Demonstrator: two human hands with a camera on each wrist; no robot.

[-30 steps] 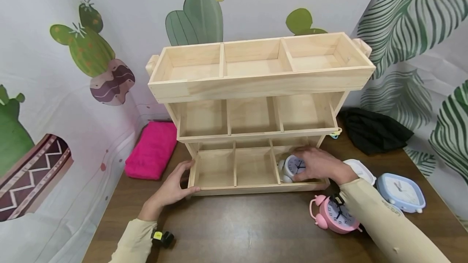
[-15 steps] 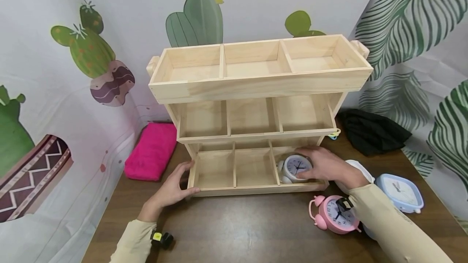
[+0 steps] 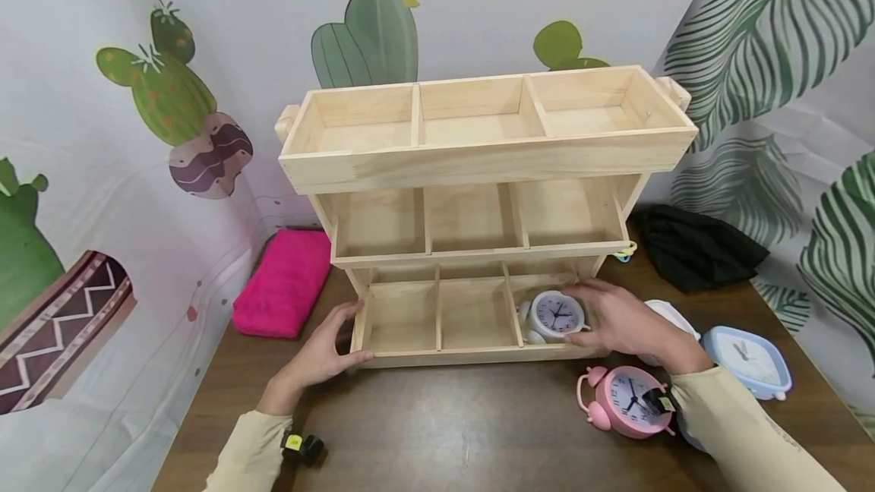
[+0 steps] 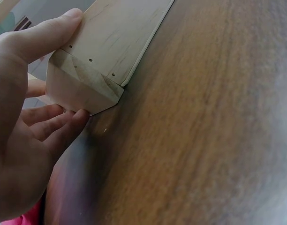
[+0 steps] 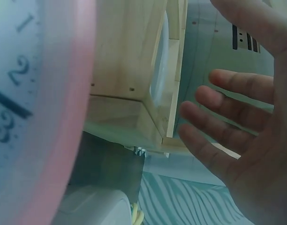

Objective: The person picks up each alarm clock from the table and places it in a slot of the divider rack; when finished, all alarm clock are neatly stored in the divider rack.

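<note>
A three-tier wooden shelf (image 3: 488, 160) with divided compartments stands on the table. At its lower left corner my left hand (image 3: 326, 348) grips the bottom tier; in the left wrist view the thumb lies over the front board (image 4: 117, 35) and the fingers (image 4: 71, 129) bend against the side. A white twin-bell alarm clock (image 3: 557, 313) sits in the bottom right compartment, dial facing up and out. My right hand (image 3: 625, 323) is just right of that clock, holding nothing. The right wrist view shows its fingers (image 5: 228, 110) spread and apart from the shelf.
Below my right wrist stands a pink twin-bell alarm clock (image 3: 632, 401). Further right are a light blue clock (image 3: 748, 359) and a white object (image 3: 673, 315) partly behind the arm. Black cloth (image 3: 704, 247) lies at the back right, a folded pink cloth (image 3: 283, 283) at the left.
My right hand has let go of the white clock and drawn back to the right. The clock stays in the bottom right compartment. My left hand keeps its grip on the shelf corner.
</note>
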